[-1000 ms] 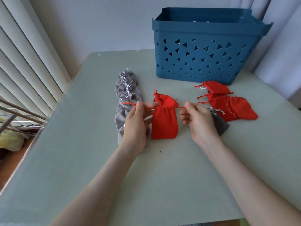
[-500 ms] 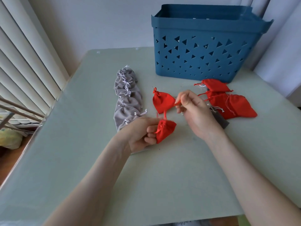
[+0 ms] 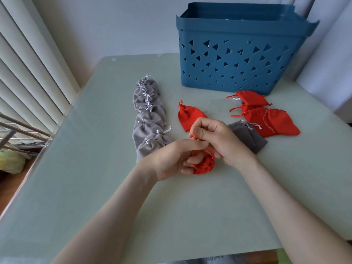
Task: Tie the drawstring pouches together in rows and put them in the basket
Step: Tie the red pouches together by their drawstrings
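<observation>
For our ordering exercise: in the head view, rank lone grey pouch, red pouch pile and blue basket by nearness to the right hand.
1. Lone grey pouch, just right of the right hand.
2. Red pouch pile, farther right.
3. Blue basket, far back.

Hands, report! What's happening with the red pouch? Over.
Left hand grips scrunched red pouch. Right hand pinches its cord. Loose grey pouch beside right hand.

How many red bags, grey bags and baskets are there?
Red fabric drawstring pouches: about 5 (flat red pouch, held red pouch in left hand and right hand, about 3 overlapping in the red pile)
Grey fabric drawstring pouches: about 7 (roughly 6 bunched in the grey tied row, plus 1 loose grey pouch)
Blue plastic basket: 1
Total: about 13
</observation>
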`<state>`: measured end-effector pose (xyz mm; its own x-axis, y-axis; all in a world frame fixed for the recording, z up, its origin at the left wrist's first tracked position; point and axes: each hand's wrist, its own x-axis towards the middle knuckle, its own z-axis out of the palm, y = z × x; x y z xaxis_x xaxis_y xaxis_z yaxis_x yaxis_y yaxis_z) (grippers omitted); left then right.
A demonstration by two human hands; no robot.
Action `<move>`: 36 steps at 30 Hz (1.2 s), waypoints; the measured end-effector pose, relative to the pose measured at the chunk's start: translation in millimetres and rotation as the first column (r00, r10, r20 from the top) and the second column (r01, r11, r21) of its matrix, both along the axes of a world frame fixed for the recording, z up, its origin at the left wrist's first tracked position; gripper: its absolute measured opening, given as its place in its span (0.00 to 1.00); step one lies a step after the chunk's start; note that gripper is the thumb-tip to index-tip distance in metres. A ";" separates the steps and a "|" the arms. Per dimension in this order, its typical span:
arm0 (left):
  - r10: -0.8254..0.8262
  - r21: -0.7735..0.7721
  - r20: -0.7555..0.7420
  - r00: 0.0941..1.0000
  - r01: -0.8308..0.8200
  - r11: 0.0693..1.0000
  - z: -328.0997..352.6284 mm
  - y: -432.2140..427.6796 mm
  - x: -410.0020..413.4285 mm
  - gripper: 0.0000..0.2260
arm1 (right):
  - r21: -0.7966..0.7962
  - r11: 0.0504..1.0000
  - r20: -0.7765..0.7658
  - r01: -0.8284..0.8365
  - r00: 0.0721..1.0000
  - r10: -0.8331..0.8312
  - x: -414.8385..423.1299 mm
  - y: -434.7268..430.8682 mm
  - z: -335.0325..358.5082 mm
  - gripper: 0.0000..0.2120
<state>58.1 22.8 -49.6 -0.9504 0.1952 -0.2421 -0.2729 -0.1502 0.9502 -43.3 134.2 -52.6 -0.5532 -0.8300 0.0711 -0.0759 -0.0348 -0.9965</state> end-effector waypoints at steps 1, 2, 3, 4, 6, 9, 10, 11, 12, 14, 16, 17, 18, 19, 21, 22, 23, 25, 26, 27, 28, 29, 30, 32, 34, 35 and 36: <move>0.014 -0.032 -0.015 1.000 -0.014 0.999 0.1 0.6 0.1 0.18 | -0.007 1.000 -0.001 0.005 1.000 -0.005 0.7 -0.7 0.7 0.10; 0.026 -0.059 -0.028 0.999 -0.027 0.998 -0.4 1.4 0.2 0.19 | -0.010 1.000 0.005 0.014 1.000 -0.014 1.2 -0.8 1.5 0.10; 0.041 -0.079 -0.034 0.999 -0.043 0.996 -0.6 2.0 0.1 0.21 | -0.011 1.000 0.013 0.023 1.000 -0.023 1.8 -1.5 2.2 0.10; 0.060 -0.091 -0.033 0.998 -0.063 0.994 -0.8 3.0 -0.3 0.23 | -0.018 0.999 0.018 0.029 0.999 -0.029 2.0 -1.8 1.8 0.10; 0.107 -0.083 -0.029 0.994 -0.109 0.991 -0.9 4.0 -0.7 0.23 | -0.039 0.999 0.007 0.030 1.000 -0.029 2.2 -2.5 0.9 0.11; 0.154 -0.007 -0.043 0.987 -0.154 0.988 0.6 4.0 -0.3 0.21 | -0.091 0.995 0.010 0.028 1.000 -0.027 -0.7 -1.6 -0.3 0.15; 0.170 0.013 -0.047 0.984 -0.170 0.985 1.1 3.3 0.0 0.21 | -0.106 0.994 0.020 0.032 0.999 -0.030 -2.8 -0.3 -0.4 0.16; 0.189 0.029 -0.048 0.981 -0.188 0.982 1.2 2.5 -0.3 0.21 | -0.113 0.993 0.024 0.033 0.999 -0.030 -5.0 1.0 -0.3 0.15; 0.211 0.042 -0.047 0.976 -0.209 0.977 1.6 1.7 -0.6 0.21 | -0.111 0.993 0.013 0.028 1.000 -0.027 -7.9 2.6 -0.8 0.14; 0.260 0.057 -0.047 0.964 -0.258 0.965 2.5 0.2 -1.3 0.21 | -0.087 0.996 -0.026 0.005 1.000 -0.007 -11.3 6.0 -2.1 0.12; 0.309 0.061 -0.044 0.950 -0.306 0.950 3.1 -1.1 -2.1 0.21 | -0.072 0.997 -0.059 -0.014 0.998 0.010 -11.9 8.2 -2.8 0.09; 0.332 0.061 -0.036 0.943 -0.329 0.942 3.1 -1.7 -2.5 0.21 | -0.067 0.998 -0.075 -0.014 0.997 0.009 -12.0 8.6 -3.1 0.07; 0.353 0.057 -0.024 0.935 -0.351 0.935 3.0 -2.4 -3.0 0.21 | -0.060 0.998 -0.096 -0.003 0.995 -0.003 -11.8 8.3 -3.3 0.05; 0.369 0.051 -0.013 0.929 -0.368 0.928 2.9 -2.7 -3.4 0.21 | -0.050 0.999 -0.112 0.016 0.993 -0.022 -11.8 7.9 -3.3 0.04; 0.389 0.040 -0.002 0.921 -0.389 0.921 1.5 -3.0 -4.6 0.19 | -0.032 0.997 -0.147 0.064 0.987 -0.068 -12.6 6.6 -4.6 0.05; 0.400 0.036 -0.004 0.917 -0.399 0.916 0.9 -3.2 -5.1 0.19 | -0.033 0.996 -0.160 0.088 0.983 -0.093 -12.9 6.5 -4.5 0.05; 0.416 0.033 -0.010 0.909 -0.415 0.909 -0.1 -3.7 -5.6 0.18 | -0.043 0.993 -0.159 0.113 0.980 -0.118 -12.9 6.0 -4.6 0.04; 0.453 0.024 -0.039 0.890 -0.453 0.891 -2.3 -4.9 -6.6 0.16 | -0.090 0.985 -0.123 0.144 0.980 -0.154 -11.9 4.8 -4.4 0.04; 0.470 0.021 -0.059 0.881 -0.470 0.883 -2.9 -5.4 -6.6 0.15 | -0.113 0.985 -0.086 0.134 0.986 -0.144 -11.0 4.2 -4.4 0.03; 0.483 0.020 -0.077 0.872 -0.483 0.875 -3.3 -5.5 -6.7 0.15 | -0.121 0.987 -0.048 0.104 0.993 -0.111 -10.1 3.5 -4.5 0.02; 0.494 0.022 -0.095 0.864 -0.494 0.869 -3.4 -5.6 -6.7 0.14 | -0.115 0.991 -0.017 0.062 0.998 -0.064 -9.1 2.7 -4.9 0.06; 0.502 0.026 -0.111 0.858 -0.502 0.864 -3.2 -5.7 -6.6 0.15 | -0.098 0.995 0.012 0.006 1.000 -0.005 -8.2 1.9 -6.0 0.10; 0.509 0.032 -0.124 0.852 -0.509 0.860 -2.8 -6.0 -6.6 0.14 | -0.078 0.996 0.029 -0.052 0.998 0.054 -7.0 1.4 -7.0 0.13; 0.528 0.048 -0.138 0.838 -0.527 0.849 -1.9 -7.5 -6.6 0.13 | -0.055 0.991 0.058 -0.124 0.990 0.127 -4.6 1.1 -7.3 0.14; 0.537 0.060 -0.148 0.831 -0.534 0.843 -1.3 -9.3 -6.2 0.11 | -0.063 0.987 0.107 -0.147 0.982 0.153 -4.7 1.7 -5.1 0.10; 0.533 0.055 -0.157 0.831 -0.532 0.845 -1.0 -9.7 -5.9 0.11 | -0.071 0.986 0.139 -0.153 0.977 0.162 -4.5 2.1 -3.2 0.10; 0.526 0.045 -0.168 0.834 -0.526 0.849 -1.1 -10.4 -5.3 0.10 | -0.081 0.984 0.173 -0.159 0.970 0.171 -4.8 2.2 -2.8 0.11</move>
<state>52.9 12.4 -50.7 -0.9356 -0.3460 -0.0700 0.0095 -0.2229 0.9748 -48.1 136.4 -55.4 -0.4175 -0.9077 0.0417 0.1152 -0.0984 -0.9884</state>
